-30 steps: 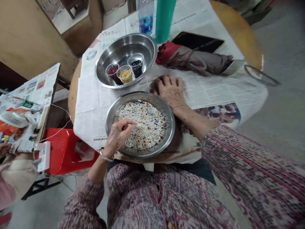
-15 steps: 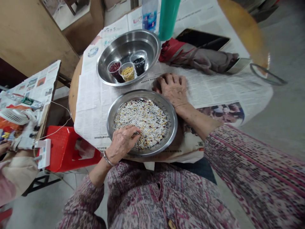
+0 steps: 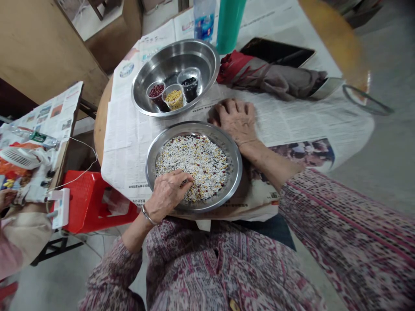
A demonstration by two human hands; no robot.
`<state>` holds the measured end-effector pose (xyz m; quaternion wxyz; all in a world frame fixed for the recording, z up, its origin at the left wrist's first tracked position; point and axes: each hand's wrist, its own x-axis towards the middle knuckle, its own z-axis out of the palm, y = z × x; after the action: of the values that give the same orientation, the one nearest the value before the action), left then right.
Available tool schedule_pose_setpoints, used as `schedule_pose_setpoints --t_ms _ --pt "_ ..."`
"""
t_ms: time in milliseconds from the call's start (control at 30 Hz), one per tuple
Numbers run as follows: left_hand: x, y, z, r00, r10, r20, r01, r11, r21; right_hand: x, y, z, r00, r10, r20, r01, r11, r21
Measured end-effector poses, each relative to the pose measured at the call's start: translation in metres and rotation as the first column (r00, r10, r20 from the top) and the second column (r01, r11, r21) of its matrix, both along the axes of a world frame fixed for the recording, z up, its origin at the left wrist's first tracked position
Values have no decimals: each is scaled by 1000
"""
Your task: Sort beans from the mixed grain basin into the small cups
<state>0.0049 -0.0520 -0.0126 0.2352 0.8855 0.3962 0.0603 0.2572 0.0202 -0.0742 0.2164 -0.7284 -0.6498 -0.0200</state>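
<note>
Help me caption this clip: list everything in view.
table: one, brown, centre
newspapers: several, whitish, covering table
near basin: one, silver, on newspapers
grain mix: uncounted, mostly white, in near basin
far basin: one, silver, behind near basin
cups: three, clear, in far basin
blue-labelled bottle: one, clear, behind far basin
cylinder: one, teal, beside blue-labelled bottle
bundle: one, red and grey, right of far basin
flat object: one, black, behind bundle
stool: one, red, lower left
power strip: one, white, by stool
fan: one, white, left edge
green-labelled bottle: one, clear, far left
co-worker's hand: one, left edge
left hand: one, over near basin
right hand: one, on newspapers
</note>
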Motion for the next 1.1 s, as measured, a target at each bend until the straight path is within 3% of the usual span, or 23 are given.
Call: schedule_pose_setpoints --t_ms 100,167,233,333,367,400,433,500,600,667,800,1100 --pt "1 0 5 995 66 78 -61 996 -70 0 0 1 1000 -11 9 11 1000 -29" --pt "2 1 11 966 191 172 -153 966 -210 -1 0 3 1000 -8 18 8 999 -53" --pt "3 2 17 889 368 272 -219 864 -453 0 0 4 1000 2 20 0 998 -61" --pt "4 5 24 726 594 347 -145 625 -767 0 -1 5 1000 14 -2 -14 998 -54" --pt "4 7 26 693 627 356 -115 583 -804 0 -1 5 1000 18 -9 -18 998 -52" --pt "5 7 27 688 631 359 -108 577 -809 0 -1 4 1000 19 -14 -20 998 -52" --pt "5 8 27 712 606 354 -122 604 -787 0 -1 4 1000 22 -16 -23 998 -50" --pt "6 6 26 812 492 316 -181 726 -664 0 -1 3 1000 21 -12 -22 999 -41" --pt "6 2 19 937 280 209 -194 914 -355 0 -1 3 1000 13 -1 -13 1000 -23" --pt "5 -1 12 969 198 150 -171 969 -179 -1 -1 3 1000 6 6 -6 1000 -12" --pt "2 -4 0 987 146 68 -143 989 -49 -2 -1 2 1000 -10 -2 10 1000 -7" --pt "9 -5 3 982 174 69 -172 984 -40 -2 -1 3 999 -17 49 18 1000 -8"
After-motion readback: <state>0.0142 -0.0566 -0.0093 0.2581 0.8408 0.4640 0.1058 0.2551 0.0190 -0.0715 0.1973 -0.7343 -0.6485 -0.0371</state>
